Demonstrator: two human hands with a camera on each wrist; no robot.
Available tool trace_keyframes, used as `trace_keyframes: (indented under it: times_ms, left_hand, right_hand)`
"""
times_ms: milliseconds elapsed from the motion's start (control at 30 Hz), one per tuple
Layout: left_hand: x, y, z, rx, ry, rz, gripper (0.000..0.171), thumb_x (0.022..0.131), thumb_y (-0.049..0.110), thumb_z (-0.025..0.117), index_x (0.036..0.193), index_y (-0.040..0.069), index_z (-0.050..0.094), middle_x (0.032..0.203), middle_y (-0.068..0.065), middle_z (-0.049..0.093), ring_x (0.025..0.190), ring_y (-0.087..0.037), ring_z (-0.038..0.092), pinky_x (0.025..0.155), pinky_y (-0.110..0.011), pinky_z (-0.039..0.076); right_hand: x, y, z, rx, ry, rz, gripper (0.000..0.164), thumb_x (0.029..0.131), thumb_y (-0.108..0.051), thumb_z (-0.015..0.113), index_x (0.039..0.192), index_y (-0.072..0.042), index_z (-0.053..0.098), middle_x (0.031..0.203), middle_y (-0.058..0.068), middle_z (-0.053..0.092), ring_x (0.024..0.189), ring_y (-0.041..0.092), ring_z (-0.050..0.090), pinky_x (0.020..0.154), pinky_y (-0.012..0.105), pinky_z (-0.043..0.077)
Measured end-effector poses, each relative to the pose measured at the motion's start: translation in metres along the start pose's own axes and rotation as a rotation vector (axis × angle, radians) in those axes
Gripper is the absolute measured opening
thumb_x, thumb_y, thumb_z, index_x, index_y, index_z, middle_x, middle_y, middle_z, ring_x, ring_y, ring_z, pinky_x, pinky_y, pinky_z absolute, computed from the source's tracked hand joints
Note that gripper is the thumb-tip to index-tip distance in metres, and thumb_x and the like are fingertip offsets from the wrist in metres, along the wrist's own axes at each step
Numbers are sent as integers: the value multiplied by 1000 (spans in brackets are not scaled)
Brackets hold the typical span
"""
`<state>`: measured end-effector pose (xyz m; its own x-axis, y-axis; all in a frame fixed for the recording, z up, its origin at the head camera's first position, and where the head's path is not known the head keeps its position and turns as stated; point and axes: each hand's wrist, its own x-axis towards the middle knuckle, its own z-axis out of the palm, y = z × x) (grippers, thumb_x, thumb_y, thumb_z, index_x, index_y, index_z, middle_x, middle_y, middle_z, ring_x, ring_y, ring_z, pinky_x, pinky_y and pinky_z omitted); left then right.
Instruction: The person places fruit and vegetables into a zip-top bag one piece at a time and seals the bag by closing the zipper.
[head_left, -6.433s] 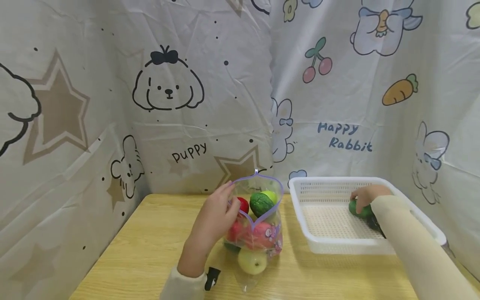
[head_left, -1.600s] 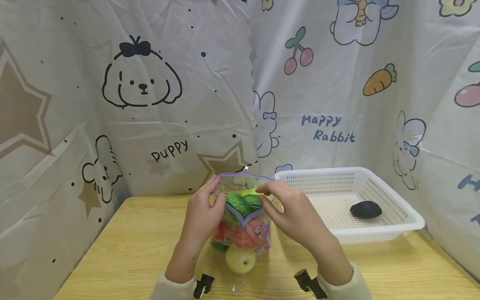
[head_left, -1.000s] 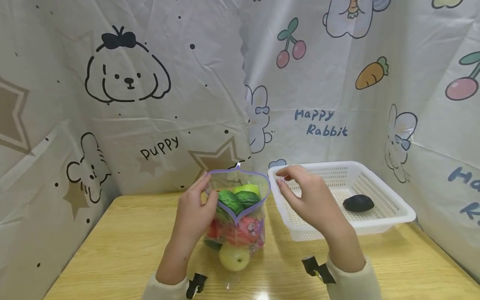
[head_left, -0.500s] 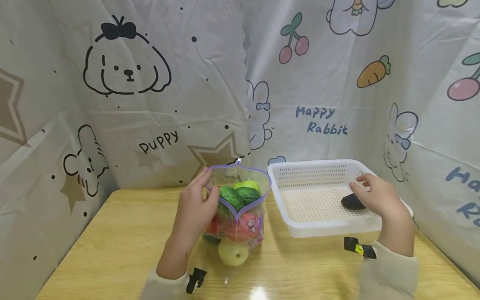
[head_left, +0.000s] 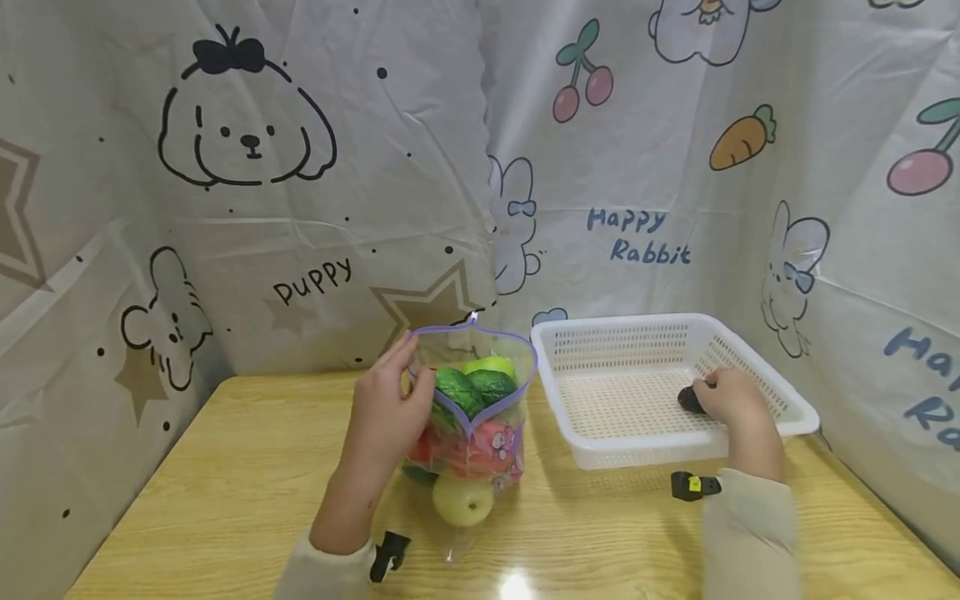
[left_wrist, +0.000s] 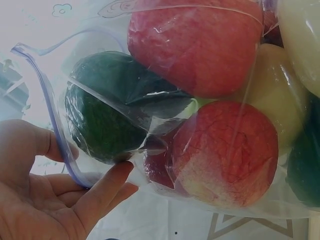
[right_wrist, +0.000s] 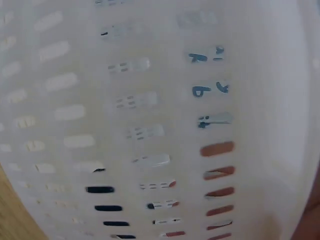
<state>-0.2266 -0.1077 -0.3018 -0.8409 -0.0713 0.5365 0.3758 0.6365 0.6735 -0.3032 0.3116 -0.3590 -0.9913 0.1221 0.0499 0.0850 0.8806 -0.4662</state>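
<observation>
My left hand [head_left: 386, 408] pinches the left side of the purple zip rim of a clear plastic bag [head_left: 470, 428], keeping its mouth wide. Two wrinkled dark green pieces [head_left: 459, 390] and a lime-green one [head_left: 491, 365] lie at the top of the bag. A pale yellow fruit [head_left: 463, 502] bulges low at the front. Through the plastic, the left wrist view shows red apples [left_wrist: 227, 152] and a dark green piece [left_wrist: 107, 110] near my fingers. Over in the white basket, my right hand [head_left: 738, 404] grips a blackish avocado [head_left: 688, 400], partly covered by the fingers.
The white slotted basket [head_left: 637, 450] stands right of the bag, and its wall [right_wrist: 260, 100] fills the right wrist view. Both rest on a wooden table [head_left: 262, 492]. A printed curtain [head_left: 420, 183] encloses the back and sides.
A second green piece went from basket to bag in my right hand. That hand then left the bag's mouth, crossed rightward and took hold of the avocado. My left hand stays on the rim.
</observation>
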Motion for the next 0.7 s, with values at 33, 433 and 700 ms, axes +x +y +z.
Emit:
trace_keyframes:
  times_ms: [33,433,700]
  left_hand:
    - [0,0,0,0,1,3,48,86,14,49,133,3,51,144,-16,46,33,-6,21,32,-19,24]
    - [0,1,3,16,4,10,47,86,14,48,132,2,51,144,-17,46,36,-7,22,44,-29,34]
    - [-1,2,2,16,1,20,47,87,14,48,132,2,51,145,-15,45,38,-6,23,40,-23,30]
  right_hand:
    - [1,-1,1,-7,4,14,50,94,-23,43,120,19,47,118,42,50,103,51,50,91,64,43]
    - [1,-5,9,-45,-59,85,55,92,-26,44,130,14,40,126,41,45,105,50,48,91,64,42]
    - [0,-7,11,-114,-29,143,52,90,-30,46,113,17,52,112,36,47,92,47,46,79,59,46]
